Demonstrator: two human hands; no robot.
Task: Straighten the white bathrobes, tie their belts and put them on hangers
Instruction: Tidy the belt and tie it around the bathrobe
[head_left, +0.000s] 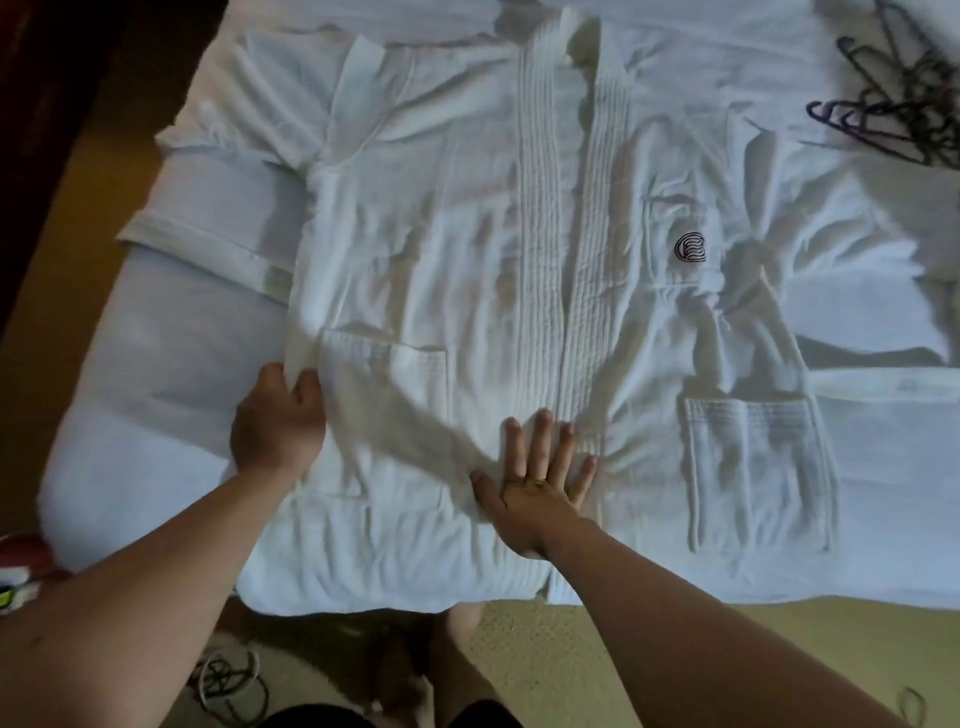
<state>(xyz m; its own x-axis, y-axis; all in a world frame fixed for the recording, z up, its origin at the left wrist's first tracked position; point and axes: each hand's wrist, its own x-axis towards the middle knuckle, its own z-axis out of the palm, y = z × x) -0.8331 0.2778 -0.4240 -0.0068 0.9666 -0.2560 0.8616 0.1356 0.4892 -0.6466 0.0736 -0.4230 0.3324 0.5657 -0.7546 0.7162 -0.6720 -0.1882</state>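
My left hand (278, 421) pinches the left side edge of the bathrobe (467, 249), fingers curled round the cloth just beside the left pocket (387, 379). The bathrobe lies face up and spread across the bed (130, 415), collar away from me, hem toward me at the near edge. My right hand (537, 480) lies flat and wide, fingers spread, pressing the front bands where they meet near the hem. Further right sit the crest (691, 248) and the right pocket (756, 467). The belt (883, 387) runs out to the right, untied. Hangers (893, 98) lie in a heap at the far right corner, well apart from my hands.

Risks, as I judge them: pulling the left edge too hard could drag the front bands apart under my palm; creases across the chest remain; the hem sits close enough to the bed's edge to slide off.
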